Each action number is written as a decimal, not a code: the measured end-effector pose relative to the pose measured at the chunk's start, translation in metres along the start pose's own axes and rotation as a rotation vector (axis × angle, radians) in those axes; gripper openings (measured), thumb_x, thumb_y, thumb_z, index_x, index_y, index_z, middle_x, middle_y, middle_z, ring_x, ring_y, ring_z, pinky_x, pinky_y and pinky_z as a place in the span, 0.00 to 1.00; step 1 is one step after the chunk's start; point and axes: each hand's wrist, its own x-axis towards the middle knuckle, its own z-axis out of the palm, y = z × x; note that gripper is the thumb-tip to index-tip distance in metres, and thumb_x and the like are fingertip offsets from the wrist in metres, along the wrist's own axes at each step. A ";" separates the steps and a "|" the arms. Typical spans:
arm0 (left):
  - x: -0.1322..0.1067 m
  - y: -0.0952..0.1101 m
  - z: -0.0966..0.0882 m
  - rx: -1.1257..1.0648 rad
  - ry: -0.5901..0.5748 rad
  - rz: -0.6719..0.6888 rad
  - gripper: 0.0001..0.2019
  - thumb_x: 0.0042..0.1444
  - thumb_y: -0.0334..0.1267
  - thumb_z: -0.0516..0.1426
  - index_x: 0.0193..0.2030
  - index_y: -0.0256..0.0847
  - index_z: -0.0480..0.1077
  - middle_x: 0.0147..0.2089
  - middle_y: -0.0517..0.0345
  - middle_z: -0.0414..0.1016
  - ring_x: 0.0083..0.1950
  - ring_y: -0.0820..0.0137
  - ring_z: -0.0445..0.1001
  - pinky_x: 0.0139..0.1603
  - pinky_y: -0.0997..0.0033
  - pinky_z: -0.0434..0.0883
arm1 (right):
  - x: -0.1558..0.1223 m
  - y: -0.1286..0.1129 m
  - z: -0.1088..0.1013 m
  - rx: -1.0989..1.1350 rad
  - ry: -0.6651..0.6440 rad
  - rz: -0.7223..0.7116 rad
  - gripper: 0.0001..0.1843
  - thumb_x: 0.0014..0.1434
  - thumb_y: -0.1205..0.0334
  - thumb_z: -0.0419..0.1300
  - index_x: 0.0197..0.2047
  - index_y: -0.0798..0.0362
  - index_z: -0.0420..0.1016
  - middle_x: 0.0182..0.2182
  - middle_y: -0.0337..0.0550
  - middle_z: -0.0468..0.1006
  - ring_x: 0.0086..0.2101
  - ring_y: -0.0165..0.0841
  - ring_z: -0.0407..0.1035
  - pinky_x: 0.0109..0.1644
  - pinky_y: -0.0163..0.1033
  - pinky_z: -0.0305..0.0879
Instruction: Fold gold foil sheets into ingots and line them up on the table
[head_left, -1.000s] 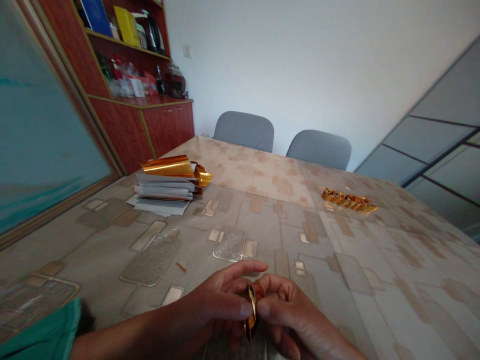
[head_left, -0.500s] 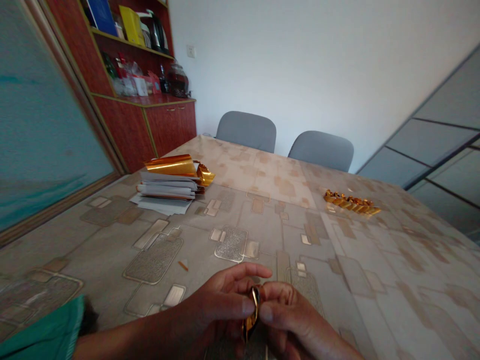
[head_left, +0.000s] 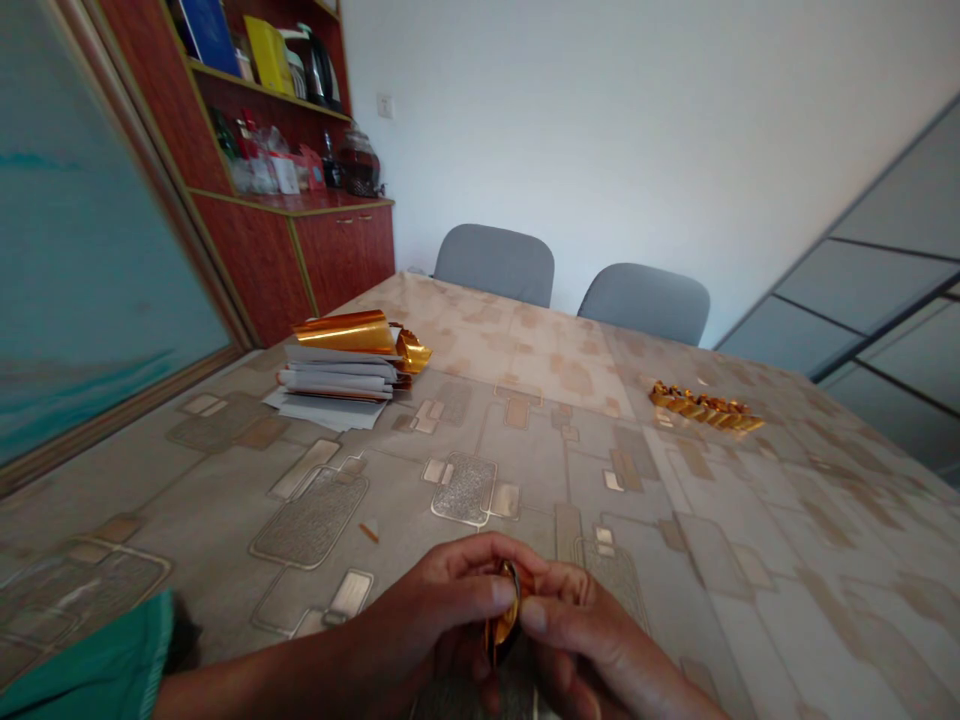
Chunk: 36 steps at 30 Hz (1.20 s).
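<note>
Gold foil piece (head_left: 506,610): curled, upright, pinched between both hands by the near table edge.
Left hand (head_left: 427,600): fingers curled round the foil, clamped on it from the left.
Right hand (head_left: 577,625): clamped on the foil from the right; hands together, touching.
Sleeve (head_left: 90,650): teal, on the left forearm, near left.
Paper stack (head_left: 337,380): far left on the table, loose sheets, foil sheet (head_left: 345,332) curled on top.
Foil row (head_left: 705,407): small folded gold pieces in a line, far right, well apart from the hands.
Scrap (head_left: 368,533): small, orange, lying near the left hand.
Table (head_left: 750,560): patterned cover; its left edge runs along a wood rail (head_left: 127,420).
Cabinet (head_left: 337,255): red wood, beyond the far left corner; its top holds a glass jar (head_left: 360,165) and bottles; upper shelf holds a kettle (head_left: 319,70) and yellow folder (head_left: 266,55).
Chairs (head_left: 495,265): two, grey, beyond the far edge.
</note>
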 end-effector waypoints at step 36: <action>0.000 0.009 -0.005 -0.004 -0.018 -0.049 0.11 0.54 0.38 0.66 0.44 0.40 0.78 0.34 0.57 0.76 0.32 0.73 0.74 0.29 0.79 0.74 | -0.005 0.005 -0.014 -0.026 0.063 0.025 0.18 0.49 0.52 0.74 0.39 0.55 0.83 0.27 0.38 0.75 0.22 0.23 0.61 0.30 0.31 0.63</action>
